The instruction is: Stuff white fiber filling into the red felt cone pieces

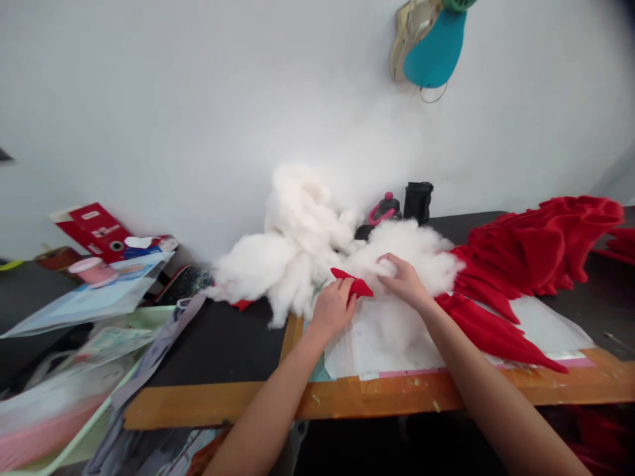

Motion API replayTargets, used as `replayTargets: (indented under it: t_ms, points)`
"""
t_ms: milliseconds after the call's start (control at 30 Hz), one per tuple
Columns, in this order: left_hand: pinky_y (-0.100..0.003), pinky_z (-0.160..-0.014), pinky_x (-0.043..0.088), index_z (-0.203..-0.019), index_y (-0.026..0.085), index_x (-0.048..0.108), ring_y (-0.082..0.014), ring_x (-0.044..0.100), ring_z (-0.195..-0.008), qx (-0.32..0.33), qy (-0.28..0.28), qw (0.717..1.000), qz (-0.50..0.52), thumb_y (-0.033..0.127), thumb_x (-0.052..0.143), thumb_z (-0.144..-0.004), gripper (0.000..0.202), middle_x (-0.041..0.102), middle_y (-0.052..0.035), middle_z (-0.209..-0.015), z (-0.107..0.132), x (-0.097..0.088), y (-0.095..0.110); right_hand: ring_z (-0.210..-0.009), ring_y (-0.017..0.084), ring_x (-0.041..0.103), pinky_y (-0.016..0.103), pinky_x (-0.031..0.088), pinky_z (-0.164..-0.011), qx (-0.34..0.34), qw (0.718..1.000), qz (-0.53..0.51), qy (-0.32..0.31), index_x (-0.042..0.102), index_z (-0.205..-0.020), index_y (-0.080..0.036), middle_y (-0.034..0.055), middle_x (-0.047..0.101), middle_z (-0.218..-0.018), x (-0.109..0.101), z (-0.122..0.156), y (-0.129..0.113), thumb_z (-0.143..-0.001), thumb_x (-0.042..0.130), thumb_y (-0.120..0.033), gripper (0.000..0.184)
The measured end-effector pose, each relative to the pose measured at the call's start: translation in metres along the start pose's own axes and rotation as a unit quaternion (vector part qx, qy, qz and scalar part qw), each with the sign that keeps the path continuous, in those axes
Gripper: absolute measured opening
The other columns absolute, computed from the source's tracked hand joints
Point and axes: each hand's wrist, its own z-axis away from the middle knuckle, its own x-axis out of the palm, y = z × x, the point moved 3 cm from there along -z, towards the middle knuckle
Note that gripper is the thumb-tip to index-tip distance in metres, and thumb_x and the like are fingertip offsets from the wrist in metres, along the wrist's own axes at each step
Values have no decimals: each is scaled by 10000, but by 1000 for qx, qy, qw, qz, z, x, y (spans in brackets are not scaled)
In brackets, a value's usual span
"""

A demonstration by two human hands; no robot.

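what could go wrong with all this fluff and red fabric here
The small red fabric piece pinched in the left hand could get lost in the white fluffy stuffing beside the right hand, where a red scrap already shows at its edge. The long pointed red fabric piece lies close to the orange wooden table edge and might slide off.

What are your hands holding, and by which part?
The left hand holds a red cloth by its lower edge. The right hand is on white stuffing; whether it grips any cannot be told.
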Motion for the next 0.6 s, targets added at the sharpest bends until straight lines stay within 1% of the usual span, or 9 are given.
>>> replayTargets:
  t_ms: [100,167,233,300,367,433,500,567,600]
  points:
    - [-414,-1053,356,-899,246,682,-297,567,-991,-12,-9,1000,17,137,686,-729,201,624,-76,-904,1,3,-2,-583,153,556,242,440,-436,86,957,-278,0,607,-942,-231,-15,615,-730,2,-1,-1,-649,707,-256,310]
    - [-388,-1048,370,-876,247,675,-289,559,-1035,-30,15,998,62,132,695,-728,189,626,-70,-911,1,1,-2,-688,154,588,234,492,-481,97,928,-359,24,596,-938,-234,-1,629,-838,1,-2,1,-620,738,-242,348]
    - [-346,-1029,392,-888,247,658,-274,536,-1101,-50,66,990,115,147,684,-759,166,627,-70,-954,0,-4,-3,-799,158,605,276,562,-611,76,924,-372,55,553,-1042,-265,0,618,-952,-2,-4,3,-640,727,-258,438]
    - [-296,-987,420,-937,251,625,-248,520,-1141,-67,145,975,156,184,651,-812,144,622,-70,-1021,-1,-13,-3,-908,176,603,357,578,-741,23,947,-302,103,440,-1229,-312,18,583,-1090,-7,-5,4,-700,679,-301,580]
    - [-258,-929,448,-985,254,586,-220,546,-1110,-78,231,958,152,226,616,-855,136,620,-62,-1056,-2,-22,-3,-1037,223,566,434,549,-830,-50,974,-138,171,313,-1368,-307,84,491,-1274,-11,-3,0,-748,630,-328,697]
    - [-261,-883,467,-1039,245,560,-210,593,-1036,-90,276,953,91,255,575,-889,151,636,-62,-1048,-4,-27,-4,-1160,283,491,494,501,-891,-115,963,59,235,279,-1423,-251,161,331,-1421,-11,2,-7,-777,597,-327,724]
    - [-303,-845,484,-1134,217,532,-229,635,-957,-120,247,962,-14,275,505,-929,215,662,-86,-1026,-6,-26,-7,-1221,323,431,518,464,-914,-162,923,199,288,348,-1402,-198,198,266,-1445,-7,9,-15,-794,576,-316,659]
    - [-350,-805,493,-1247,176,481,-263,663,-902,-159,175,965,-114,291,420,-964,311,682,-127,-1003,-8,-19,-12,-1181,317,461,482,468,-890,-204,892,244,320,471,-1297,-169,200,391,-1340,-3,16,-22,-810,559,-306,513]
    - [-364,-792,494,-1282,157,463,-278,671,-892,-175,144,963,-146,295,389,-973,346,688,-147,-998,-9,-16,-16,-1102,293,516,438,483,-853,-221,892,239,314,530,-1213,-165,181,491,-1225,-1,19,-24,-820,549,-302,417]
